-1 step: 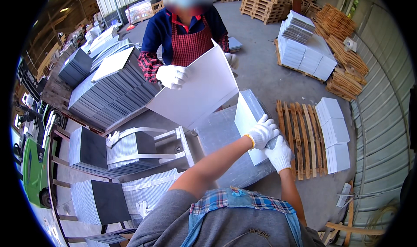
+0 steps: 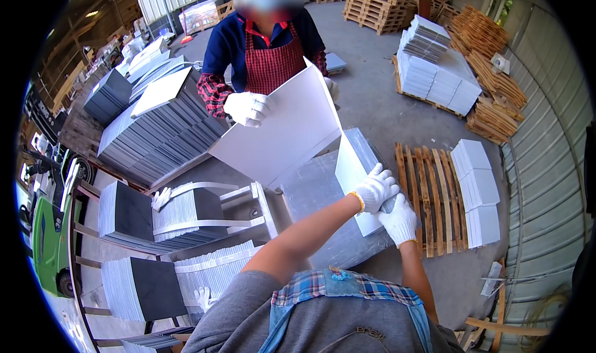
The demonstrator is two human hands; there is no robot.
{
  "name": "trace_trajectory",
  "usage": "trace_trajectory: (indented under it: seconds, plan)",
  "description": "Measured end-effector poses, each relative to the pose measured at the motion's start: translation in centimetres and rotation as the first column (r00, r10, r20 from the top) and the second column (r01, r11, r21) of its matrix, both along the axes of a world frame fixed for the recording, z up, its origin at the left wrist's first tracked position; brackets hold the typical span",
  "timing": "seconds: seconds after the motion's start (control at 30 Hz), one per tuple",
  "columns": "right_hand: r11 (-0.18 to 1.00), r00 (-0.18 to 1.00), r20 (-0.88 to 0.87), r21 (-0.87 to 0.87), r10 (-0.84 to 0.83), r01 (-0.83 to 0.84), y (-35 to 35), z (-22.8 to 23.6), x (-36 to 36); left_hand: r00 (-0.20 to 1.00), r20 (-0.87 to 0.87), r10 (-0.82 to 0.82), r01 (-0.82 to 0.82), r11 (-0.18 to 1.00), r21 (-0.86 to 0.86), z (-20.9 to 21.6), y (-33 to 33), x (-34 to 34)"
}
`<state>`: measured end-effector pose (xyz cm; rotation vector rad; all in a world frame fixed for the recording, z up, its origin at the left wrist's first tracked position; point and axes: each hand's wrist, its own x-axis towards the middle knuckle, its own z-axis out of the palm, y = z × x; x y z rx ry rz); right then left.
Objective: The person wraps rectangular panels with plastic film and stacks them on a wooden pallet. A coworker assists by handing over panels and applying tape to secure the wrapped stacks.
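Observation:
My left hand (image 2: 377,188), in a white knit glove, has its fingers curled over the top edge of a stack of grey tiles (image 2: 366,143) standing on edge. Lower down, my right hand (image 2: 398,221), gloved too, grips the stack's near end, close beside the left. A white panel (image 2: 355,179) stands against the stack's left face. Opposite me, a co-worker in a checked apron holds a large white cardboard sheet (image 2: 279,133) at a slant with gloved hands (image 2: 248,109). Its right corner meets the white panel. Under the stack lies a grey flat surface (image 2: 310,182).
Right of the stack is a slatted wooden pallet (image 2: 428,198) with white boxes (image 2: 475,192) along its far side. To the left, strapped grey tiles (image 2: 186,210) stand on a metal rack, with a green forklift (image 2: 49,241) beyond. More boxes (image 2: 437,74) and pallets (image 2: 375,8) stand behind.

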<state>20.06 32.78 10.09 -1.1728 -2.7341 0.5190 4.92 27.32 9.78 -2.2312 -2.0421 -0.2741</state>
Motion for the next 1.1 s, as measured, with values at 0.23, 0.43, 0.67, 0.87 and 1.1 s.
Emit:
trace_trajectory:
  seconds: [0.23, 0.43, 0.67, 0.87, 1.1]
  plan:
    - [1.000, 1.000, -0.002, 0.005, 0.010, -0.010, -0.08, 0.03, 0.03, 1.000, -0.005, -0.001, 0.001, 0.999, -0.034, 0.42, -0.08, 0.09]
    - [1.000, 1.000, -0.016, 0.012, 0.015, -0.015, -0.12, 0.01, 0.11, 1.000, 0.003, 0.000, 0.000, 1.000, -0.029, 0.53, -0.18, 0.09]
    - [1.000, 1.000, -0.015, 0.018, 0.018, -0.018, -0.14, 0.03, 0.15, 1.000, 0.003, 0.007, -0.007, 0.999, -0.033, 0.48, -0.15, 0.16]
    - [1.000, 1.000, -0.017, 0.019, 0.016, -0.015, -0.11, 0.09, 0.09, 1.000, -0.003, -0.003, 0.002, 0.999, -0.036, 0.50, -0.06, 0.01]
    - [1.000, 1.000, -0.016, 0.005, 0.012, -0.012, 0.02, -0.04, 0.06, 1.000, 0.006, 0.004, -0.003, 1.000, -0.025, 0.26, -0.03, 0.11]
